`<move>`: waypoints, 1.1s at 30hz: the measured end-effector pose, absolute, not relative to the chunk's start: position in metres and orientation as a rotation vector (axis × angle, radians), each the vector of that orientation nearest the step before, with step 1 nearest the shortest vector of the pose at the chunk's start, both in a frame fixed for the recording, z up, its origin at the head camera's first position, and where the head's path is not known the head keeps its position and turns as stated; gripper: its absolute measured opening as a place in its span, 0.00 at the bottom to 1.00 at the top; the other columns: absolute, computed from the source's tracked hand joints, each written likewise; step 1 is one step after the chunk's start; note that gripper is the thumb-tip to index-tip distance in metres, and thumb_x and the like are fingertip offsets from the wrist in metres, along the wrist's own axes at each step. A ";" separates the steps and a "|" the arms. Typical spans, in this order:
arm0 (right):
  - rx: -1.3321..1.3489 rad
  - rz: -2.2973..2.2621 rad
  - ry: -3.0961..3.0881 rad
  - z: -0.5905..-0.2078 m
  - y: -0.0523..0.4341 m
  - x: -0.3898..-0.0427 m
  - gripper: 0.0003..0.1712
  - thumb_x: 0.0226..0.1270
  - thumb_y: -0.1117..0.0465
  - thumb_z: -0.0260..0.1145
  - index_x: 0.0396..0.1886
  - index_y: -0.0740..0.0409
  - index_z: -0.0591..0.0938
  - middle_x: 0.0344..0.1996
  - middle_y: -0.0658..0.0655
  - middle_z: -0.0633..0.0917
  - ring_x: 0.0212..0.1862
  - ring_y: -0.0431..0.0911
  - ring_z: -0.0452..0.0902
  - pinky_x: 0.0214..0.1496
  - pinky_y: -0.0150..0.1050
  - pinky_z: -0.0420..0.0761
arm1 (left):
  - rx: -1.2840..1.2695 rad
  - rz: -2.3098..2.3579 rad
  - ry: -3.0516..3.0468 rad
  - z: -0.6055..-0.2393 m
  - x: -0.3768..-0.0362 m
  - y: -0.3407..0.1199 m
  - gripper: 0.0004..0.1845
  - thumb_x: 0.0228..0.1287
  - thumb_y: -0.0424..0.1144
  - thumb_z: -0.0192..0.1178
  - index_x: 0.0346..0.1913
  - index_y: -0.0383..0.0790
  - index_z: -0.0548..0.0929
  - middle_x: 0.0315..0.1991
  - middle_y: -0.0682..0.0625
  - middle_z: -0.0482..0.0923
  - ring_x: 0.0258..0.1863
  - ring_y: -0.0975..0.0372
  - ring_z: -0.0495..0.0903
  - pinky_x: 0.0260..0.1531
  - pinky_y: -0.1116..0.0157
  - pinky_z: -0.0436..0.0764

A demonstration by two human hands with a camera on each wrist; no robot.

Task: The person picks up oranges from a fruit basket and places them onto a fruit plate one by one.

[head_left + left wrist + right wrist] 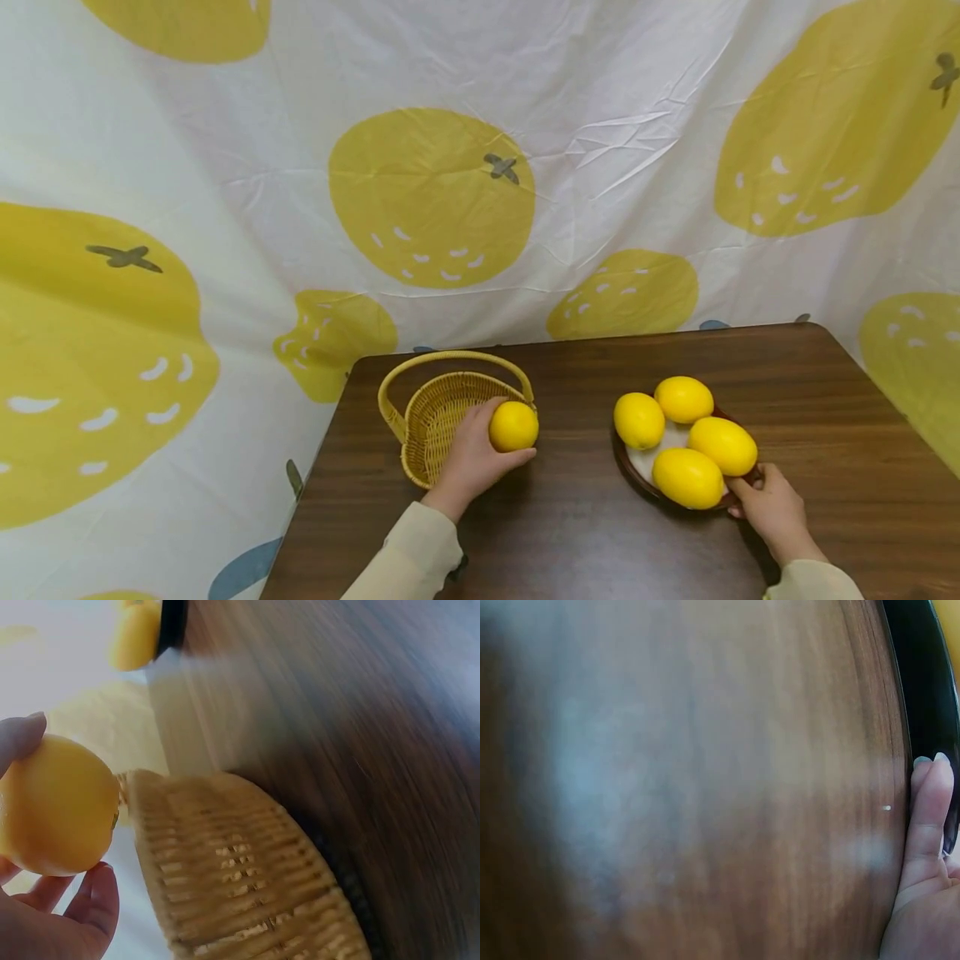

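My left hand (474,452) holds a yellow lemon (514,427) at the right side of a wicker basket (431,417) with a tall arched handle. In the left wrist view the lemon (60,806) sits between thumb and fingers, beside the woven basket wall (240,862). To the right, a dark-rimmed plate with a pale inside (676,436) carries several lemons (722,446). My right hand (776,508) grips the plate's near right rim, thumb on top. The right wrist view shows its fingers (930,802) against the plate's dark outer side (922,682).
Both containers stand on a dark brown wooden table (577,533), basket left and plate right. Behind the table hangs a white cloth (622,125) printed with large yellow fruits, which also runs along the left side.
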State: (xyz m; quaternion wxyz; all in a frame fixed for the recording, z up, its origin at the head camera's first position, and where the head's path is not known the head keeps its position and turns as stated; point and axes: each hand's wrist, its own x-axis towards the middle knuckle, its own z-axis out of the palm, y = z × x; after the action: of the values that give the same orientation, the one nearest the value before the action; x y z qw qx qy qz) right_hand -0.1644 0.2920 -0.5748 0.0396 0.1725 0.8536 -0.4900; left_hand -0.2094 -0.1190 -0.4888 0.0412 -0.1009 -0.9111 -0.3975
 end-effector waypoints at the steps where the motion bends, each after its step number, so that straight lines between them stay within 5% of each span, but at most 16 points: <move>1: 0.531 -1.502 2.614 -0.575 0.292 -0.164 0.36 0.74 0.52 0.60 0.64 0.78 0.62 0.41 0.68 0.76 0.26 0.38 0.82 0.31 0.31 0.83 | -0.311 -1.219 -2.788 -0.489 -0.210 -0.117 0.44 0.49 0.53 0.79 0.69 0.46 0.72 0.60 0.46 0.75 0.55 0.52 0.75 0.56 0.47 0.77; 33: 0.540 -1.514 2.609 -0.577 0.292 -0.164 0.34 0.73 0.52 0.59 0.62 0.77 0.64 0.38 0.64 0.78 0.27 0.39 0.82 0.31 0.31 0.83 | -0.419 -1.238 -2.781 -0.480 -0.206 -0.045 0.45 0.50 0.58 0.77 0.70 0.48 0.72 0.64 0.48 0.75 0.57 0.54 0.79 0.55 0.53 0.80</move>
State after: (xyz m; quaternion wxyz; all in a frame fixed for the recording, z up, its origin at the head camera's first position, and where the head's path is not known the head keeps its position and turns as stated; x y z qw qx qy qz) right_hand -0.1642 0.2924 -0.5775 0.0384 0.1760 0.8508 -0.4936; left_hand -0.2063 -0.0454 -0.4802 0.0342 -0.1363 -0.9045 -0.4028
